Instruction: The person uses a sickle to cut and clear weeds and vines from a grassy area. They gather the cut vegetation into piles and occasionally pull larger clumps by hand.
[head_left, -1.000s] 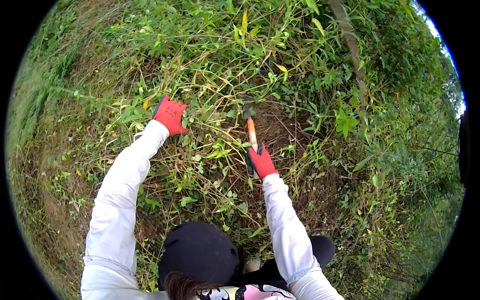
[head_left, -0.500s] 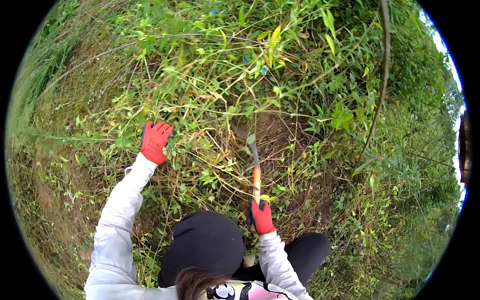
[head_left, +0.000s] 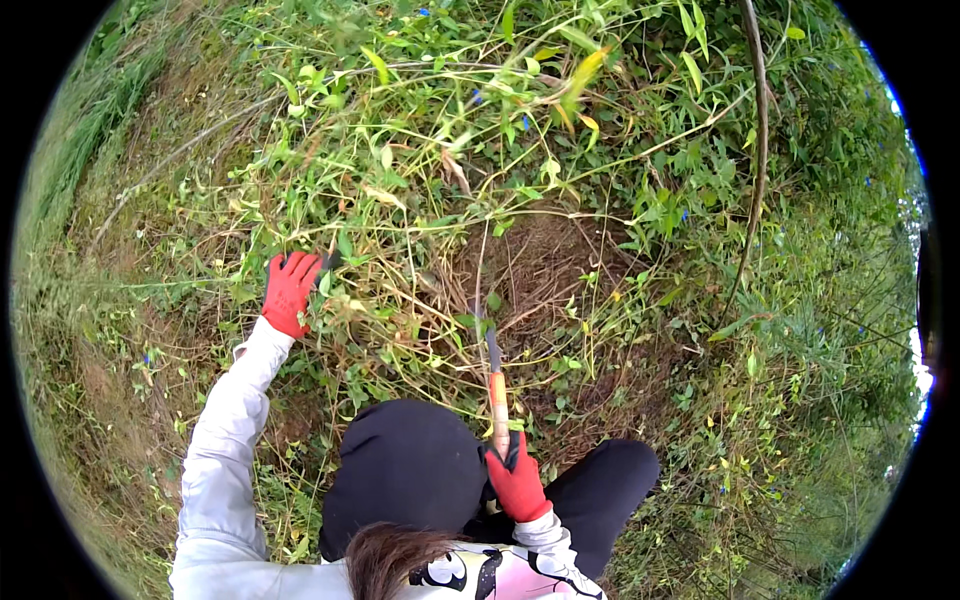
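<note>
Tangled weeds [head_left: 400,200] partly hide the working end of the hand tool [head_left: 493,350]; the right hand [head_left: 519,484] wraps its handle [head_left: 499,400] beside the left knee [head_left: 410,465]. Snagging could jerk it legward. Whether the left hand [head_left: 290,293] grips stems, I cannot tell.

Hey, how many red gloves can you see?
2. One red glove is on the left hand, among leafy plants; the other red glove is on the right hand, around a tool. I see no others, though the plants could hide more.
</note>
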